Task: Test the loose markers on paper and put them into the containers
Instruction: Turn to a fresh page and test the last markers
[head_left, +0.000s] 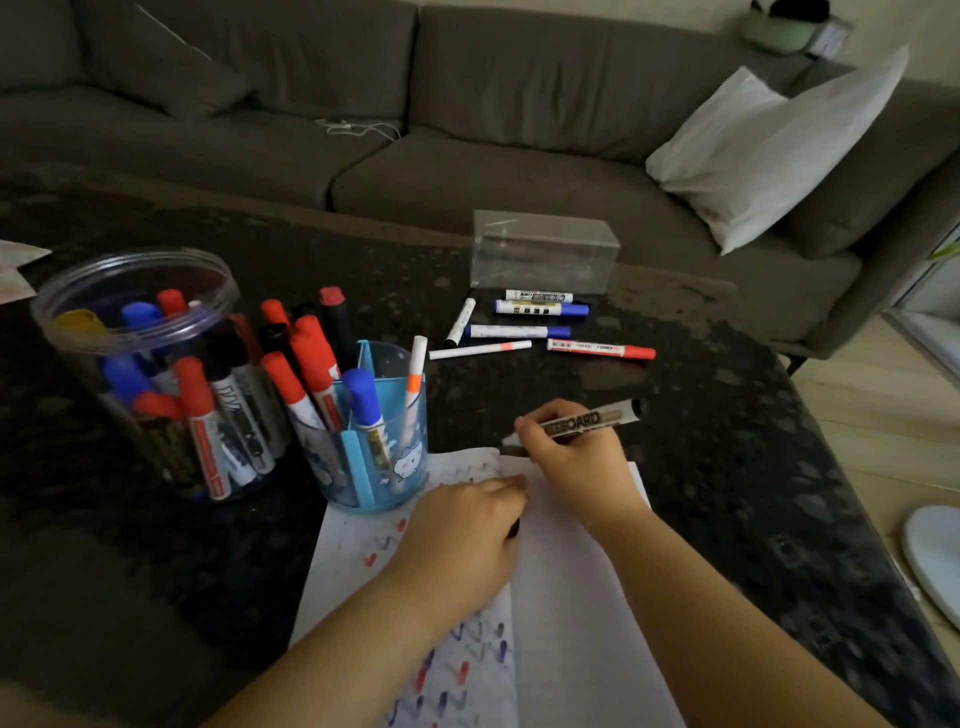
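The white lined paper sheet (566, 613) is lying nearest, already carrying rows of red, blue and dark test squiggles down its left half. Going from the left, the tall clear plastic jar (93, 291) is standing packed with red, blue and black markers, and the blue divided pen cup (382, 467) beside it is holding several more, so much of the sorting looks done. The left hand (457, 540) is pressing on the sheet with fingers curled around what seems to be a small dark cap. The right hand (576, 462) is pinching a black whiteboard marker (587, 420), its tip at the paper's top edge. Beyond, six loose markers (540, 327) are waiting untested before a clear rectangular box (543, 249).
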